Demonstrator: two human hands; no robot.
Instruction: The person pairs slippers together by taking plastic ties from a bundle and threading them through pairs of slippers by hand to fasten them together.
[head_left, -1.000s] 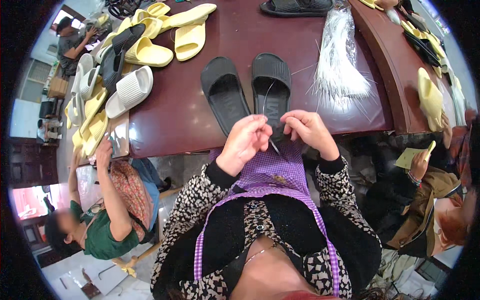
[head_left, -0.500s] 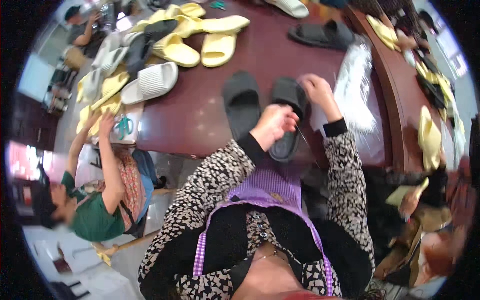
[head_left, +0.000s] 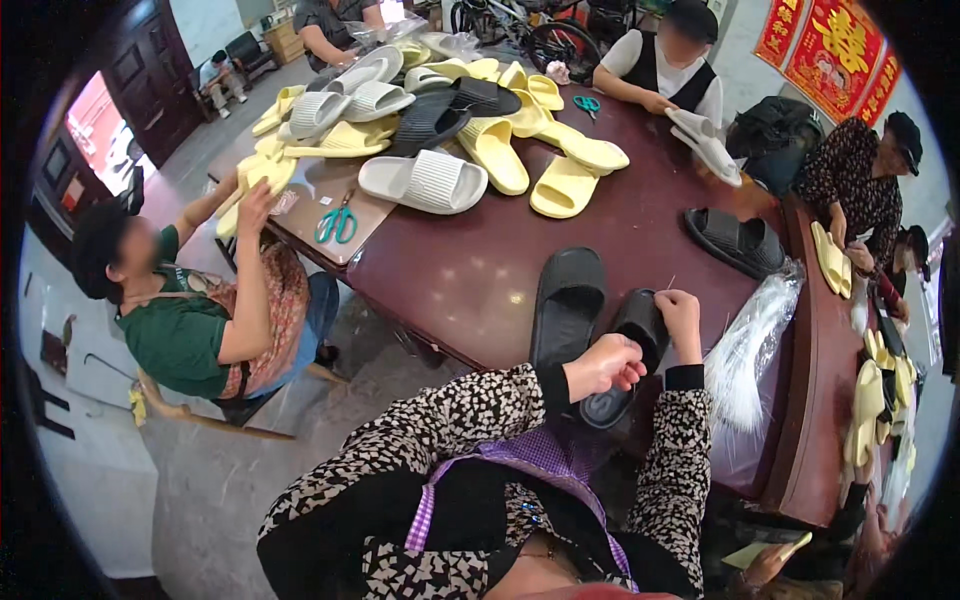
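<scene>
Two black slide slippers lie side by side before me. The left slipper (head_left: 566, 300) rests untouched, apart from my left forearm crossing near its heel. My left hand (head_left: 606, 365) is closed above the footbed of the right slipper (head_left: 640, 322), fingers curled; whatever they hold is hidden. At that slipper's strap, my right hand (head_left: 680, 318) pinches a thin white strand (head_left: 671, 284), whose end sticks up past the fingertips. A clear bag of white plastic strands (head_left: 750, 365) lies to the right of my right hand.
Yellow, grey and black slippers (head_left: 490, 155) are heaped at the far left. Teal scissors (head_left: 337, 225) lie near the left corner, others (head_left: 587, 104) farther back. Another black slipper (head_left: 735, 240) sits near the raised right edge (head_left: 800, 430). Co-workers handle slippers around the table.
The view has swung, showing more of the far room. My right hand has drawn in closer to my left, and a strand end now shows above its fingers. Both black slippers remain in front of me.
</scene>
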